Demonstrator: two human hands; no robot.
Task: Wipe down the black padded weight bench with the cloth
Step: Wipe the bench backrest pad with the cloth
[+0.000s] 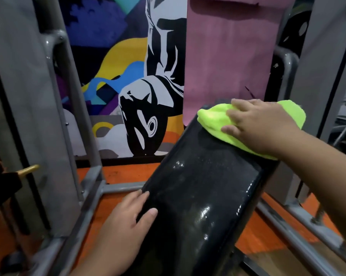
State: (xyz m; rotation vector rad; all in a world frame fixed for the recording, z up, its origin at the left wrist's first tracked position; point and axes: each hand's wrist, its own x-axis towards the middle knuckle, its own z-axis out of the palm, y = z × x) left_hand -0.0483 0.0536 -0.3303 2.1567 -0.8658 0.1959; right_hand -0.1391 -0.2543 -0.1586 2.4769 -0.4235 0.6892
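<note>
While the right hand (261,124) presses flat, fingers straight, on the green cloth (214,118) at the far end of the black bench (200,192), the left hand (126,222) rests open on the pad's near left edge, grasping nothing. Wet droplets glisten on the pad. No writing is legible.

Bench pad (198,196): glossy black, speckled with pale droplets and white glints. Cloth (214,120): bright lime green, plain. Frame tubes (92,198): mid grey. Floor (126,174): orange. Wall mural (128,76): black-and-white figure over patches of yellow, blue, purple, teal and orange. Hanging mat (232,56): dusty pink, plain. Small hook (27,169) at left: gold.
</note>
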